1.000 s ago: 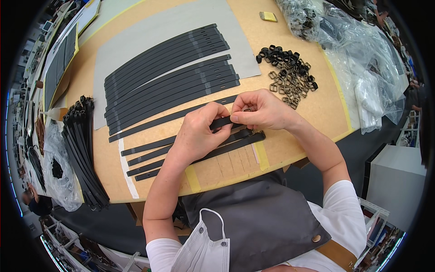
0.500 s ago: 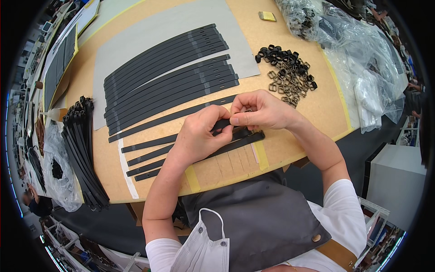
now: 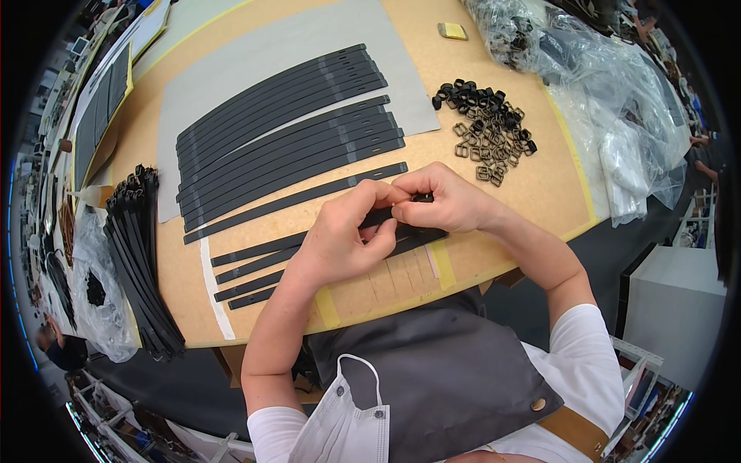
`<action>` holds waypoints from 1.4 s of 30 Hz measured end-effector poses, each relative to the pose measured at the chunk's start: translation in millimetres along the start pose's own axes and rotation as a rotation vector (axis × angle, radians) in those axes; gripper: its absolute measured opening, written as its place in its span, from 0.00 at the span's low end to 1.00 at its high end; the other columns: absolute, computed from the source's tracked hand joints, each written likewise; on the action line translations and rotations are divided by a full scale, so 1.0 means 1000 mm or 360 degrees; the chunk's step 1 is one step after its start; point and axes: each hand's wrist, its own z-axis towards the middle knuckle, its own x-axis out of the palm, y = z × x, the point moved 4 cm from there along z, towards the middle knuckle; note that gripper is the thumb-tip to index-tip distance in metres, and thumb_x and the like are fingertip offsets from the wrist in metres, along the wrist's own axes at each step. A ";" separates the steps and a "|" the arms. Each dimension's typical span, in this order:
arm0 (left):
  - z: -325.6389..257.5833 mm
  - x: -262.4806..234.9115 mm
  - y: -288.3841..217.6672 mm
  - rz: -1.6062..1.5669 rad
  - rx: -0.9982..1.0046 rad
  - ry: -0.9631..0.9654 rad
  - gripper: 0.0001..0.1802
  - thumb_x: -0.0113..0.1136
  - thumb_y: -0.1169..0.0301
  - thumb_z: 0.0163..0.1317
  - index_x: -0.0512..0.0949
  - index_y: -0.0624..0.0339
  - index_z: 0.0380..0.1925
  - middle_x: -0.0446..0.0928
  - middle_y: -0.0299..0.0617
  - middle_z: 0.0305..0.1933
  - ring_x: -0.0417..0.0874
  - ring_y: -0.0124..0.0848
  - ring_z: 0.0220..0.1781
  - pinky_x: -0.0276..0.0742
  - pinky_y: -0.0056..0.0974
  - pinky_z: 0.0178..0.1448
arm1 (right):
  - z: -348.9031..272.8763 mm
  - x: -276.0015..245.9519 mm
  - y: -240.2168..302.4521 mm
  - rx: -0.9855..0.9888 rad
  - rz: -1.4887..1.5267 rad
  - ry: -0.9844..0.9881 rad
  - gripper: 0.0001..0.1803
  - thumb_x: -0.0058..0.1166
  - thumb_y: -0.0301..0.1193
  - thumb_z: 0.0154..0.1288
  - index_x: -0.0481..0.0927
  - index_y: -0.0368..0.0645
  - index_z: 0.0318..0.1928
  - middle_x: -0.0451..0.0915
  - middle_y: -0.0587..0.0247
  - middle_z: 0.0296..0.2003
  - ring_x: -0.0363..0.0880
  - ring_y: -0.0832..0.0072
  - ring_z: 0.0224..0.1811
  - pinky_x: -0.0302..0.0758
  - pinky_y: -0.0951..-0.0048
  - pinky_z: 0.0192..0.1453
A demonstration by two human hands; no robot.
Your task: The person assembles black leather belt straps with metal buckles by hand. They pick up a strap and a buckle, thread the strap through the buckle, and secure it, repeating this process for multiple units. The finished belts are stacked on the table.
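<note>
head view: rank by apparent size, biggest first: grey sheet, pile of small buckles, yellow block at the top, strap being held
1. grey sheet, by far the largest.
2. Pile of small buckles and the strap being held: unsure, the strap is longer but thin and partly hidden by the left hand and right hand.
3. yellow block, smallest.

left hand (image 3: 340,243), right hand (image 3: 444,202), pinching black strap (image 3: 255,251)

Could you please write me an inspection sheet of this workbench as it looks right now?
Surface: tan board table with a grey mat.
Job's things: black strap pinched by both hands; more loose straps beside it.
Clutter: rows of straps, pile of buckles, strap bundle, plastic bags.
Hands: left hand and right hand closed on the strap end.
Cables: nothing seen.
Surroundings: shelving and floor, blurred.
</note>
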 end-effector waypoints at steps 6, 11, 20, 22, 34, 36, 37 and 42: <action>0.002 -0.006 0.017 -0.0088 -0.0211 0.0067 0.14 0.60 0.83 0.65 0.79 0.70 0.51 0.85 0.48 0.46 0.87 0.32 0.46 0.82 0.34 0.52 | 0.001 -0.017 0.022 0.0133 -0.0595 -0.0093 0.10 0.68 0.33 0.70 0.87 0.38 0.42 0.85 0.69 0.35 0.76 0.88 0.39 0.75 0.75 0.42; 0.004 0.000 0.027 0.0201 -0.0391 0.0105 0.11 0.61 0.81 0.68 0.80 0.68 0.50 0.83 0.48 0.45 0.85 0.38 0.45 0.80 0.39 0.49 | 0.010 -0.084 0.024 -0.0259 -0.1102 -0.1177 0.13 0.66 0.36 0.72 0.86 0.38 0.45 0.84 0.61 0.36 0.82 0.73 0.36 0.79 0.70 0.42; 0.008 -0.005 0.031 0.0739 -0.0047 -0.0029 0.08 0.65 0.80 0.66 0.81 0.67 0.44 0.80 0.46 0.46 0.80 0.43 0.52 0.79 0.42 0.54 | 0.021 -0.112 0.002 -0.0137 -0.1461 -0.1219 0.11 0.65 0.30 0.70 0.86 0.38 0.49 0.87 0.60 0.39 0.85 0.72 0.39 0.82 0.71 0.48; 0.008 -0.010 0.036 0.0850 -0.0063 -0.0116 0.08 0.65 0.80 0.65 0.82 0.66 0.44 0.80 0.45 0.45 0.79 0.43 0.52 0.78 0.42 0.56 | 0.016 -0.104 0.012 -0.0078 -0.1187 -0.1214 0.10 0.67 0.29 0.70 0.86 0.38 0.48 0.88 0.62 0.38 0.86 0.77 0.38 0.82 0.74 0.46; 0.006 -0.022 0.035 0.0553 -0.0401 0.0048 0.09 0.70 0.76 0.64 0.78 0.64 0.39 0.80 0.43 0.37 0.81 0.37 0.41 0.78 0.41 0.45 | 0.018 -0.069 -0.002 0.0227 0.0384 -0.0307 0.14 0.69 0.34 0.71 0.87 0.38 0.50 0.86 0.68 0.37 0.83 0.84 0.38 0.82 0.79 0.48; 0.011 -0.034 0.022 0.0370 -0.0542 0.0007 0.08 0.69 0.75 0.67 0.79 0.64 0.41 0.83 0.45 0.38 0.85 0.39 0.39 0.80 0.41 0.43 | 0.015 -0.070 -0.005 0.0237 0.0412 -0.0346 0.14 0.68 0.34 0.73 0.86 0.39 0.51 0.85 0.69 0.37 0.82 0.85 0.37 0.81 0.81 0.48; 0.010 -0.035 0.023 0.0335 -0.0400 -0.0069 0.09 0.69 0.75 0.67 0.79 0.63 0.43 0.84 0.44 0.38 0.86 0.38 0.39 0.80 0.39 0.42 | 0.016 -0.066 -0.005 0.0252 0.0476 -0.0304 0.13 0.68 0.34 0.73 0.86 0.38 0.51 0.85 0.69 0.37 0.82 0.85 0.36 0.81 0.81 0.47; 0.009 -0.033 0.024 0.0315 -0.0167 -0.0166 0.12 0.72 0.76 0.66 0.84 0.64 0.49 0.87 0.42 0.40 0.87 0.30 0.40 0.82 0.34 0.44 | 0.019 -0.047 -0.008 0.0276 0.0690 -0.0162 0.13 0.66 0.34 0.74 0.86 0.37 0.49 0.85 0.69 0.36 0.81 0.86 0.34 0.80 0.84 0.41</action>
